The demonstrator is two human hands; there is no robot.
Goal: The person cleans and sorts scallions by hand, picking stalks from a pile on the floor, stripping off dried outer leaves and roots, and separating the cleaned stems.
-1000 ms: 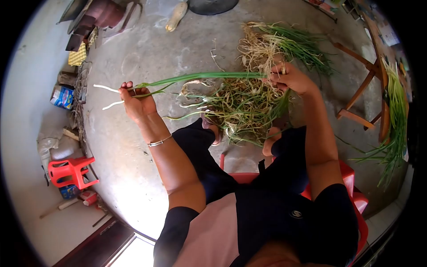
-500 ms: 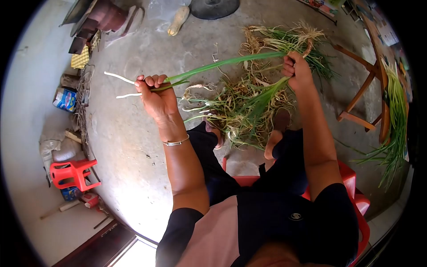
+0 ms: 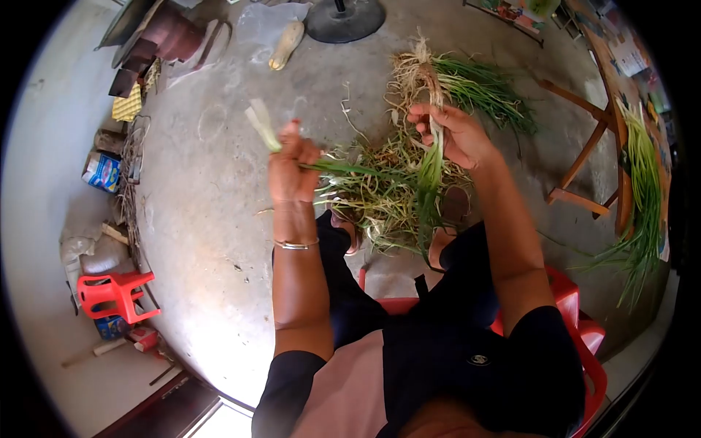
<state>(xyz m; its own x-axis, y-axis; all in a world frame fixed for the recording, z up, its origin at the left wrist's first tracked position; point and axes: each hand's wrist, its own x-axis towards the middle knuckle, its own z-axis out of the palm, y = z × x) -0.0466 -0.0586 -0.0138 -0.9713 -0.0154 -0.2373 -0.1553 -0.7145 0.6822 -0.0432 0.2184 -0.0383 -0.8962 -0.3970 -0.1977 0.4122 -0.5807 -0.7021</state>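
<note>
The left hand [image 3: 294, 169] grips a green stalk [image 3: 264, 125], its pale end up, while the right hand [image 3: 454, 135] pinches a rooted bunch [image 3: 431, 164] above the pile [image 3: 380, 193] on the floor [image 3: 197, 197].

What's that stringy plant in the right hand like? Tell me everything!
The stringy plant looks like an onion or leek, held nearly upright with its roots at the top. Those roots are pale and hairy, above a whitish stem with papery-looking skin. The right hand holds the stem. Long, flat green leaves hang below, in front of the messy pile. I can't tell whether they touch it.
</note>
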